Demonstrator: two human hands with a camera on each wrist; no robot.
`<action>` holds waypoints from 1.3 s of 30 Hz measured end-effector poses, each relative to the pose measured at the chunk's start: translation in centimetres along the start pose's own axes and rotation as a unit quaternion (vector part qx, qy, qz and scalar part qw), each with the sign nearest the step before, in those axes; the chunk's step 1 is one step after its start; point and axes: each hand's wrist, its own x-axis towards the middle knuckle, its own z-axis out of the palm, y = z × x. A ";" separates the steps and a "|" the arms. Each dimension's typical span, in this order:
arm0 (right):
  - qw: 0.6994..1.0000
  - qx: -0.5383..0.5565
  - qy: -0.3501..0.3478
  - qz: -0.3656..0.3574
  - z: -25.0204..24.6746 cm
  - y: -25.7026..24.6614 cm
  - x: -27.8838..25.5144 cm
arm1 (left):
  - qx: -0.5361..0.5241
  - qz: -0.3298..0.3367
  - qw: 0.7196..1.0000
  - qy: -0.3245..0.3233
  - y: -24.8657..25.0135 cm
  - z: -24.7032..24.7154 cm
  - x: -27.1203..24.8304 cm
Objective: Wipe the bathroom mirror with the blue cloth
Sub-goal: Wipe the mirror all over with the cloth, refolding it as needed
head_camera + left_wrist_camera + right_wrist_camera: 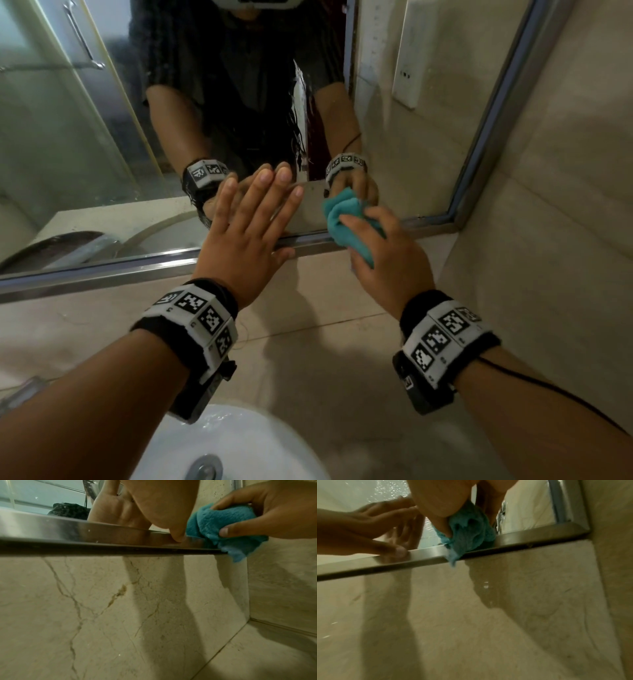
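Your right hand [387,253] bunches one crumpled blue cloth [346,219] on the steel-framed mirror's [394,144] bottom edge; your left hand [248,226] presses flat, fingers straight.

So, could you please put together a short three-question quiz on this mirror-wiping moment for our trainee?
1. True or false: the left hand lies flat with straight fingers on the mirror.
2. Which hand grips the blue cloth? A) the left hand B) the right hand C) both hands
3. Fill in: the cloth is bunched against the glass at the mirror's ____ edge, and part of it hangs over the metal frame.

Key:
1. True; its thumb rests on the frame.
2. B
3. bottom, near the right corner.
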 end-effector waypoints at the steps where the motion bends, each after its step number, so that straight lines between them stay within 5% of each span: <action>1: 1.000 0.010 0.008 0.008 -0.2 0.7 0.2 | -0.004 0.000 1.000 0.003 0.0 0.0 0.0; 6: 0.975 0.051 0.138 0.164 -0.2 1.0 0.5 | -0.007 0.003 1.000 0.012 -0.1 0.2 0.0; 11: 0.999 -0.016 0.045 0.009 1.3 -1.1 0.2 | 0.003 0.005 1.000 0.010 -0.1 0.2 0.1; 15: 0.969 0.045 0.129 0.204 -1.3 2.6 0.7 | -0.010 0.003 1.000 0.012 0.0 0.2 0.1; 17: 0.955 0.029 0.166 0.245 -1.4 3.2 1.1 | -0.013 0.002 1.000 0.010 0.0 0.3 0.1; 23: 0.993 -0.005 0.082 0.088 -0.4 2.3 0.1 | -0.014 0.000 1.000 0.001 0.0 0.3 0.1; 28: 0.952 0.029 0.188 0.240 -2.3 5.4 1.4 | -0.016 0.000 1.000 0.000 0.1 0.3 0.1; 34: 0.990 0.016 0.096 0.097 -1.1 2.9 0.4 | -0.016 -0.002 1.000 0.004 0.2 0.4 0.1; 39: 0.969 0.043 0.143 0.195 -4.0 4.9 2.4 | -0.026 -0.005 1.000 0.002 0.3 0.3 0.1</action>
